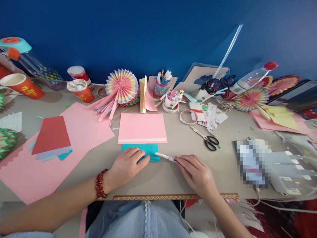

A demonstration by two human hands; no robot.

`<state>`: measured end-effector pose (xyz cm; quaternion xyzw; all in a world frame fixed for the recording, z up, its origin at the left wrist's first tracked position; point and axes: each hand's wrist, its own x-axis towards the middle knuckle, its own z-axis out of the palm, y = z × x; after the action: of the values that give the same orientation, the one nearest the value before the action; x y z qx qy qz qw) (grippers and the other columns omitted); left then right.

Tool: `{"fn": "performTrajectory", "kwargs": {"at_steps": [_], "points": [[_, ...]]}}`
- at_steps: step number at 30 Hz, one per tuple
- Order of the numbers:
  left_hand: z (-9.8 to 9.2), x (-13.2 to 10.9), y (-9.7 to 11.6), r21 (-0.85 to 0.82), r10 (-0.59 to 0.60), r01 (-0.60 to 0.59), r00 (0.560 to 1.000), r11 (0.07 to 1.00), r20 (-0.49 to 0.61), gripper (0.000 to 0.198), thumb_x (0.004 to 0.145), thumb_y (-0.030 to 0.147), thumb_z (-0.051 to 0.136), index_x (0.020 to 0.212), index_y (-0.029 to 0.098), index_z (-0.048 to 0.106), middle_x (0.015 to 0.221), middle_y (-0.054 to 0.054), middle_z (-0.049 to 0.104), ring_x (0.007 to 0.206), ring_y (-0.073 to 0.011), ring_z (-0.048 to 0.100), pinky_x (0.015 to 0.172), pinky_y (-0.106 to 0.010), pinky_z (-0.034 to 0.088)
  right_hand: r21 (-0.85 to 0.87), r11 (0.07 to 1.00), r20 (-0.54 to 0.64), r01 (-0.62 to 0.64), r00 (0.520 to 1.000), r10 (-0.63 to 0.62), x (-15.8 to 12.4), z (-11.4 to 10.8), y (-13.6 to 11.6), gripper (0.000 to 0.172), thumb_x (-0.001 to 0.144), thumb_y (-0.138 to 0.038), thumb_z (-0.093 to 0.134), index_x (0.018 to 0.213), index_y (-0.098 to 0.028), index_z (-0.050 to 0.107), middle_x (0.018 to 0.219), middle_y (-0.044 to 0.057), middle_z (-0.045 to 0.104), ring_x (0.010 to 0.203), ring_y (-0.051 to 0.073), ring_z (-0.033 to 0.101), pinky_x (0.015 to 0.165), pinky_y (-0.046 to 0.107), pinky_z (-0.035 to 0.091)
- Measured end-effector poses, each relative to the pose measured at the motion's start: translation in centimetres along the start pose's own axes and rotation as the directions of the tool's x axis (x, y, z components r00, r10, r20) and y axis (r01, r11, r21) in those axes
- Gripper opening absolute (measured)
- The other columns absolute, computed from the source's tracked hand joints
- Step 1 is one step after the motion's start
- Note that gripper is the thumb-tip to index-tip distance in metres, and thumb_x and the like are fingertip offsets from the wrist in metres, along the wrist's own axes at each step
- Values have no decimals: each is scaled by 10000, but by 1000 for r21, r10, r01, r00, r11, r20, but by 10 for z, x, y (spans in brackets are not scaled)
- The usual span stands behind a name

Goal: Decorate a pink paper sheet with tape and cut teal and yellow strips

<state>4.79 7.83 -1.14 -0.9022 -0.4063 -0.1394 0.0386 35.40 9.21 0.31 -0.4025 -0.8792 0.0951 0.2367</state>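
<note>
My left hand (126,167) presses on a sheet of teal paper (151,151), with its fingers bent over the sheet's left part. The paper's near edge looks folded over. My right hand (196,172) is closed around a slim utility knife (170,158), whose pale blade points left and reaches the right end of the teal fold. Directly behind the teal sheet lies a pink paper rectangle (142,127) with a white strip along its near edge. Part of the teal paper is hidden under my left hand.
Left are a large pink sheet (84,129) and a stack of coloured papers (53,134). Scissors (209,142) and a tape roll (188,116) lie to the right. Paper fans (122,86), cups (80,91) and a bottle (254,77) line the blue wall. A phone-like blurred object (252,163) lies far right.
</note>
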Motion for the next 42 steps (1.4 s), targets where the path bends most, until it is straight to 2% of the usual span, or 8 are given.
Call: {"fn": "performTrajectory", "kwargs": {"at_steps": [8, 11, 14, 16, 20, 32, 37, 42], "points": [[-2, 3, 2, -54, -49, 53, 997, 997, 67, 191, 1009, 241, 518, 1140, 167, 637, 1038, -71, 660, 972, -232, 592, 827, -383, 487, -47, 997, 74, 65, 995, -61, -3, 6, 1, 309, 961, -98, 516, 1215, -206, 655, 1061, 89, 702, 938, 213, 632, 810, 356, 562], [-4, 4, 3, -94, -48, 54, 997, 994, 62, 289, 1019, 299, 497, 1232, 146, 619, 1198, -107, 658, 1098, -256, 590, 934, -420, 475, -80, 994, 82, 80, 994, -74, -2, 6, 0, 305, 964, -101, 504, 1200, -204, 669, 1039, 91, 709, 925, 209, 642, 807, 350, 563], [-4, 5, 3, -162, 109, -96, 991, 982, 72, 506, 1021, 423, 481, 1432, 129, 481, 1481, -126, 510, 1393, -275, 423, 1152, -462, 330, -112, 990, 80, 84, 994, -75, 1, 4, -2, 299, 972, -111, 498, 1184, -211, 683, 1022, 87, 716, 917, 199, 650, 810, 337, 565], [-2, 5, 1, -194, 195, -171, 974, 966, 115, 694, 997, 583, 435, 1513, 123, 377, 1583, -122, 383, 1492, -267, 281, 1221, -465, 214, -124, 988, 77, 88, 994, -79, 2, 3, -3, 289, 974, -116, 502, 1173, -208, 690, 1012, 86, 720, 906, 196, 652, 801, 332, 566], [0, 7, -1, -214, 202, -162, 962, 963, 184, 899, 930, 752, 340, 1564, 119, 273, 1626, -125, 283, 1527, -249, 193, 1244, -455, 130, -105, 990, 79, 89, 994, -81, 1, 1, -5, 291, 972, -117, 507, 1174, -209, 696, 996, 83, 722, 896, 194, 659, 788, 324, 572], [0, 7, -1, -216, 222, -178, 955, 960, 199, 907, 916, 781, 309, 1568, 151, 276, 1638, -76, 267, 1533, -254, 156, 1238, -479, 94, -172, 981, 77, 91, 994, -79, -9, 2, -12, 294, 973, -107, 515, 1180, -213, 695, 1008, 82, 729, 932, 206, 662, 830, 336, 576], [-1, 7, -1, -219, 221, -178, 956, 959, 194, 914, 907, 788, 322, 1569, 159, 280, 1631, -86, 285, 1534, -256, 157, 1236, -477, 114, -109, 988, 79, 113, 991, -104, -11, 3, -12, 345, 963, -90, 510, 1244, -214, 666, 1008, 86, 725, 918, 204, 653, 834, 343, 586], [0, 8, -1, -220, 219, -174, 954, 960, 202, 912, 905, 792, 316, 1568, 166, 283, 1632, -80, 284, 1533, -257, 164, 1237, -480, 109, -111, 986, 68, 126, 991, -119, -13, 3, -13, 320, 958, -66, 509, 1210, -183, 667, 1003, 89, 724, 906, 210, 636, 837, 354, 584]]}}
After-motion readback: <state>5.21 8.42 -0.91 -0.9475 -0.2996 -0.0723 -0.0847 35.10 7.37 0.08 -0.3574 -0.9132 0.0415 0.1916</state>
